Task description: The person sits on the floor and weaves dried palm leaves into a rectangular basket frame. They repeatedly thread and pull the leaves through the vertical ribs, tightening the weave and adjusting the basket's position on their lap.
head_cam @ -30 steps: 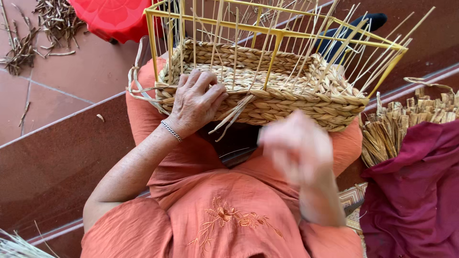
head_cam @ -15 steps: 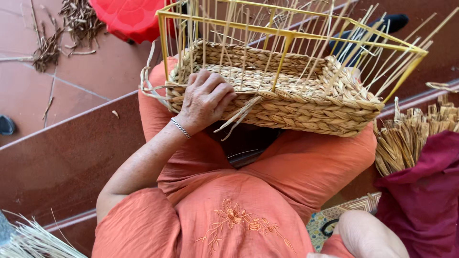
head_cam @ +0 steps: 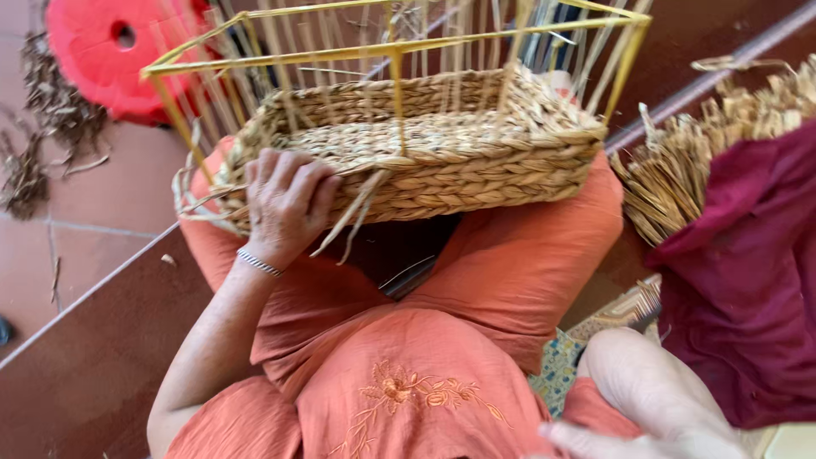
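A half-woven straw basket (head_cam: 442, 153) on a yellow wire frame (head_cam: 395, 51) rests on my knees, with upright straw stakes rising from its rim. My left hand (head_cam: 285, 200) presses flat against the basket's near left wall, fingers curled over the braid, a thin bracelet on the wrist. Loose straw ends (head_cam: 353, 217) hang down just right of that hand. My right hand (head_cam: 654, 408) is low at the bottom right beside my hip, blurred, near a patterned mat; whether it holds anything cannot be made out.
A bundle of dry straw (head_cam: 680, 170) lies at the right, partly under a dark red cloth (head_cam: 748, 272). A red plastic stool (head_cam: 110, 59) stands at the top left. Straw scraps (head_cam: 51, 136) litter the tiled floor, and a raised step edge (head_cam: 93, 293) runs diagonally.
My right hand has dropped from in front of the basket to the lower right beside my hip. The view has shifted slightly; my left hand stays on the basket.
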